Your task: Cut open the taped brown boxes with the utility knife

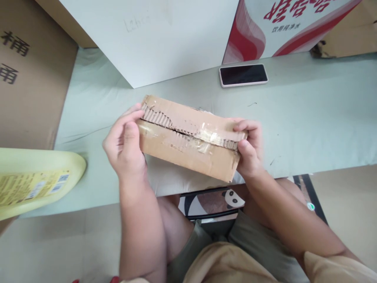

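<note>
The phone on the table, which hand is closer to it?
Right. The right hand grips the box end just below the phone; the left hand holds the far end.

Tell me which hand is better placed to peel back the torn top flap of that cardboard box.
Left, probably. The left hand has its fingertips curled over the torn corrugated edge of the cardboard box, right at the flap. The right hand pinches the taped far end, better suited to steadying.

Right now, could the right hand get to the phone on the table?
Probably yes, but not freely: the right hand grips one end of the cardboard box and would have to let go. The table between it and the phone lies bare.
</note>
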`<state>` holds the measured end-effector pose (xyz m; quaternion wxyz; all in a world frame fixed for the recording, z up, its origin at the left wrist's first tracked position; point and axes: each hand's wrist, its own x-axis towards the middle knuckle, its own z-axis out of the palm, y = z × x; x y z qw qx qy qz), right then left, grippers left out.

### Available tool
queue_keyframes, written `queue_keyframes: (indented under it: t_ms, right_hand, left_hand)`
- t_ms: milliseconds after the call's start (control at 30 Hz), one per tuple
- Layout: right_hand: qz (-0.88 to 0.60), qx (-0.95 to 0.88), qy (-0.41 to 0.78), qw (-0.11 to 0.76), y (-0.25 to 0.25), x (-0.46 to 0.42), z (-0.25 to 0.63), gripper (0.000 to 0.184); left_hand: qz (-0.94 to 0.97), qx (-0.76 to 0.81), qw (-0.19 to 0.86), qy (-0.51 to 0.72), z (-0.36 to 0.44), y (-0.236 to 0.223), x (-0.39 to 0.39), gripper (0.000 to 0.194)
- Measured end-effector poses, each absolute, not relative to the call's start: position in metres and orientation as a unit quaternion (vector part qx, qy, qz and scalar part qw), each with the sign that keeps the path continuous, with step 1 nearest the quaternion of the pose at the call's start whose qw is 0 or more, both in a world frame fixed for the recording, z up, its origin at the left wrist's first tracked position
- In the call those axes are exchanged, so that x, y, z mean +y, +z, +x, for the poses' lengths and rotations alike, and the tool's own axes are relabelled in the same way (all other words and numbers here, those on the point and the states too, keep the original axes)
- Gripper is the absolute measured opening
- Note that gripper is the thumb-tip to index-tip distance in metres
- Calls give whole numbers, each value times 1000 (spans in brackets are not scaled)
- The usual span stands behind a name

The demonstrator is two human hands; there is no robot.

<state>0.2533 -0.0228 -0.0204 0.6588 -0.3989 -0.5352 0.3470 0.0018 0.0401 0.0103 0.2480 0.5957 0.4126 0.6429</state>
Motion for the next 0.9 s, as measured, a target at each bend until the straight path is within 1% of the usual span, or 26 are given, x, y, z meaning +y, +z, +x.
queue_keyframes:
  t_ms: [100,233,267,367,400,600,767,900]
  right_hand:
    - [-395,-528,354,663,-21,-23,252,30]
    - [-390,-523,362,666,-22,-23,251,31]
    - [-391,-522,364,665,-21,-23,252,31]
    - [-400,-515,369,662,-20,-23,252,32]
    - [-401,-513,370,662,-20,-23,252,32]
    - [-418,-521,364,649,-19,-23,254,33]
    - [-399,-526,366,655,-20,-23,255,26]
    - [-410,-522,370,650,-20,-23,256,29]
  left_hand:
    - [586,415,247,650,3,10,40,31]
    - [585,415,240,654,4,9,40,40]
    - [585,416,240,654,5,9,40,39]
    - [582,419,242,653,5,9,40,23]
    - [580,421,243,653,5,9,39,20]
    - [581,441,236,642,6,13,39,26]
    - [588,429,241,642,5,14,39,27]
    - [589,433,253,634,5,15,38,28]
